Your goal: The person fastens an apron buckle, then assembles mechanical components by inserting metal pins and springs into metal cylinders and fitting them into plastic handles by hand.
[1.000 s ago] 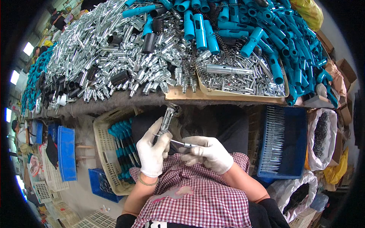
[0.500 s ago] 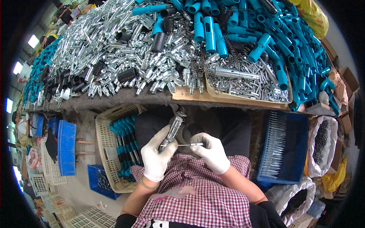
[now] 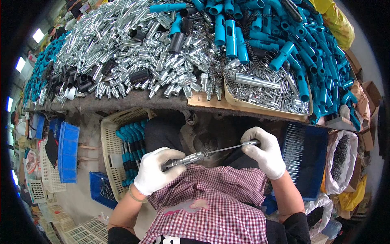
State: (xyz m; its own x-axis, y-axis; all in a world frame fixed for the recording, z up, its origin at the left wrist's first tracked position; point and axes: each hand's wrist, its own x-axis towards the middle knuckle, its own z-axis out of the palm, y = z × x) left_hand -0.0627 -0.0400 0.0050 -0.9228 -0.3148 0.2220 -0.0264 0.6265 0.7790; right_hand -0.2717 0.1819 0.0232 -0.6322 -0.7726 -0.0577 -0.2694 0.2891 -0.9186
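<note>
My left hand point(image 3: 156, 170), in a white glove, is closed around a shiny metal cylindrical fitting point(image 3: 188, 159) held above my lap. A small wire coil spring point(image 3: 205, 153) sits at the fitting's right end. My right hand point(image 3: 265, 151), gloved too, grips the short handle of a thin metal rod tool point(image 3: 228, 148). The rod slants down to the left and meets the fitting at the spring; whether its tip is inside I cannot tell. Below both hands a red-and-white checked apron point(image 3: 219, 191) covers my lap.
Ahead, the workbench edge point(image 3: 138, 100) carries heaped metal fittings point(image 3: 162, 61), teal tubes point(image 3: 298, 44) and a tray of small pins point(image 3: 280, 99). A cream crate point(image 3: 109, 162) of teal-handled tools stands left; a blue bin point(image 3: 313, 162) of metal rods stands right, beside a white sack point(image 3: 353, 156).
The fitting has swung from nearly upright to lying almost level, its spring end now to the right. My right hand has moved right and up, and the rod now lines up with the fitting.
</note>
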